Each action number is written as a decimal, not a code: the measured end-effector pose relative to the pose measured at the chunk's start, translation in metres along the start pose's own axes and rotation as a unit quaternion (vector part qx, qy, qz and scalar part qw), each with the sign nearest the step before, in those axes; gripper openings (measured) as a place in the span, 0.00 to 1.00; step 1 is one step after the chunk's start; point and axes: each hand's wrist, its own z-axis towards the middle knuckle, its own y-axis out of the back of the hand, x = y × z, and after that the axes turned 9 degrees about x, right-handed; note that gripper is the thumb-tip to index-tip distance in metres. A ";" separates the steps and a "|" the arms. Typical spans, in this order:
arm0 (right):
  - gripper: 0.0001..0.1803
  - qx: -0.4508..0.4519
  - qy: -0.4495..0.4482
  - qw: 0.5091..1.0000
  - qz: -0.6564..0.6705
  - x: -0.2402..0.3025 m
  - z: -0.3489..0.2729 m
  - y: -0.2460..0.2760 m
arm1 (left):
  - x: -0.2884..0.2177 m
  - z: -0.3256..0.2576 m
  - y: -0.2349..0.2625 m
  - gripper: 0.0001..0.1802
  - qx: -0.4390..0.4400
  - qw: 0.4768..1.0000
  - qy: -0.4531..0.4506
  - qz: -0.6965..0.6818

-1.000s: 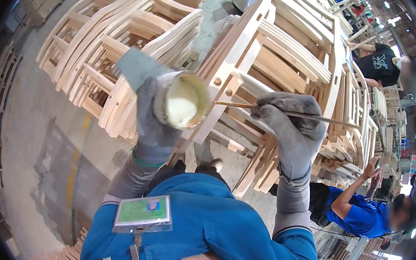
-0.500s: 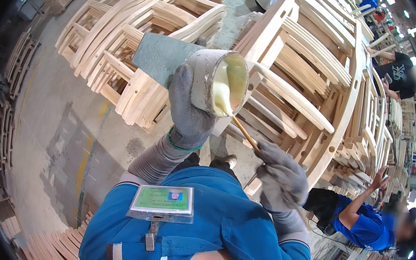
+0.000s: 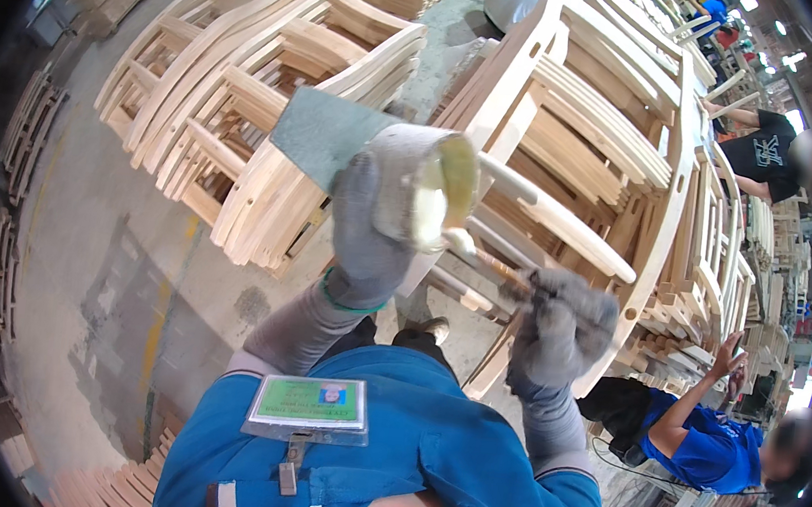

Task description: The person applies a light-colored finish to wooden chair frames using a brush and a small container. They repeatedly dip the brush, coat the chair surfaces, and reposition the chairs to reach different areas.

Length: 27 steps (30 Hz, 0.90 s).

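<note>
My gloved left hand (image 3: 362, 220) is closed around a whitish, stained cup (image 3: 401, 185), tilted with its mouth to the right. Pale creamy liquid, like glue, coats the cup's inside and pools at its lower lip. A flat grey plate (image 3: 324, 136) sticks out to the left behind the cup; whether my fingers hold it too, I cannot tell. Closed on a thin wooden stick (image 3: 504, 271), my gloved right hand (image 3: 567, 330) is to the right of the cup. A pale blob coats the stick's far end, just outside the cup's lip.
Curved wooden frames (image 3: 236, 91) stand stacked on the floor to the left. A large wooden frame (image 3: 646, 247) with slats is close on the right. Beyond it are a person in blue (image 3: 706, 439) and a person in black (image 3: 759, 156). More wood pieces (image 3: 111, 470) lie at lower left.
The stick's coated end has come out past the cup's lip as my right hand shifted slightly right. The cup remains tilted in my left hand, a little lower.
</note>
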 end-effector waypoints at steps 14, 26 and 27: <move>0.15 0.147 -0.176 0.959 -0.166 -0.097 0.290 0.124 | -0.041 -0.005 0.070 0.25 -0.089 0.883 0.014 0.461; 0.13 0.125 -0.181 0.960 -0.174 -0.134 0.305 0.120 | -0.043 -0.003 0.086 0.22 -0.195 0.970 0.046 0.139; 0.13 0.124 -0.165 0.962 -0.181 -0.135 0.304 0.116 | -0.043 -0.002 0.087 0.23 -0.197 0.968 0.055 0.146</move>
